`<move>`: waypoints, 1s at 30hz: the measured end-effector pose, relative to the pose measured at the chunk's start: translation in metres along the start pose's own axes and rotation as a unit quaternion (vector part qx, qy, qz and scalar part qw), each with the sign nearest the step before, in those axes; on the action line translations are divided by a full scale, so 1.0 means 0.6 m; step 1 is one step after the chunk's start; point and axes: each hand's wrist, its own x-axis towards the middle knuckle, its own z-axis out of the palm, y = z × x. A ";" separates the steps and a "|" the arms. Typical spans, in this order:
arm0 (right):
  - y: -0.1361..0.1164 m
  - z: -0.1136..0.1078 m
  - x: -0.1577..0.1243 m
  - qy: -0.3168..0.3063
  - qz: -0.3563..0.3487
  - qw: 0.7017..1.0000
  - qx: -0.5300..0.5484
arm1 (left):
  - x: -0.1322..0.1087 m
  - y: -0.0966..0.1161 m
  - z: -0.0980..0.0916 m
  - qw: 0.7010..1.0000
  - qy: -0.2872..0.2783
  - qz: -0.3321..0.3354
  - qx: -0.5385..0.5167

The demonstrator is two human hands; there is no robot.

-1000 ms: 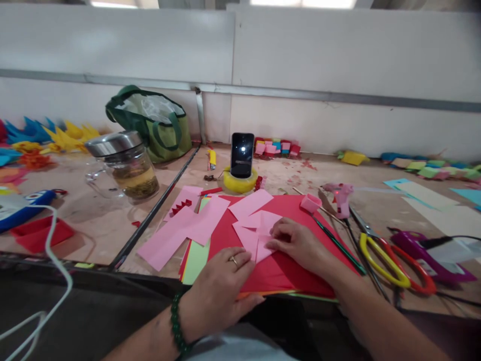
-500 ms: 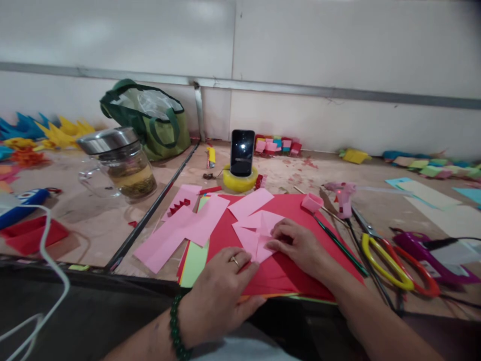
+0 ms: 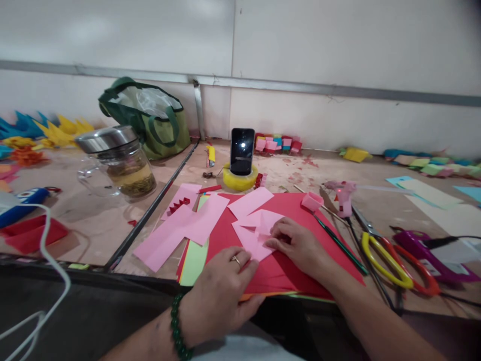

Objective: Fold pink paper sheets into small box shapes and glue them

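Observation:
A partly folded sheet of pink paper [image 3: 253, 245] lies on a stack of coloured paper topped by a red sheet [image 3: 300, 276]. With thumb and fingers pinched together, my right hand [image 3: 296, 243] holds the right side of the pink sheet, where a small flap stands up. My left hand [image 3: 221, 286], wearing a ring and a green bead bracelet, rests its bent fingertips on the sheet's near left edge. Its thumb is spread away, over the stack's near edge. Loose pink pieces [image 3: 206, 218] lie to the left, and another pink strip [image 3: 251, 202] lies just beyond.
Right of the stack lie a green pen [image 3: 340, 244], a pink glue gun [image 3: 343, 198] and scissors [image 3: 387, 260]. A phone [image 3: 242, 150] leans upright on a yellow tape roll [image 3: 240, 179]. A glass mug [image 3: 128, 170] and a green bag [image 3: 158, 125] stand at left.
The standing flap on the pink paper looks lower and flatter than before. Both hands keep nearly the same place.

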 end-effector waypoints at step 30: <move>-0.015 -0.030 -0.017 -0.036 0.051 0.998 -0.022 | 0.015 0.004 -0.015 1.000 -0.031 -0.001 -0.004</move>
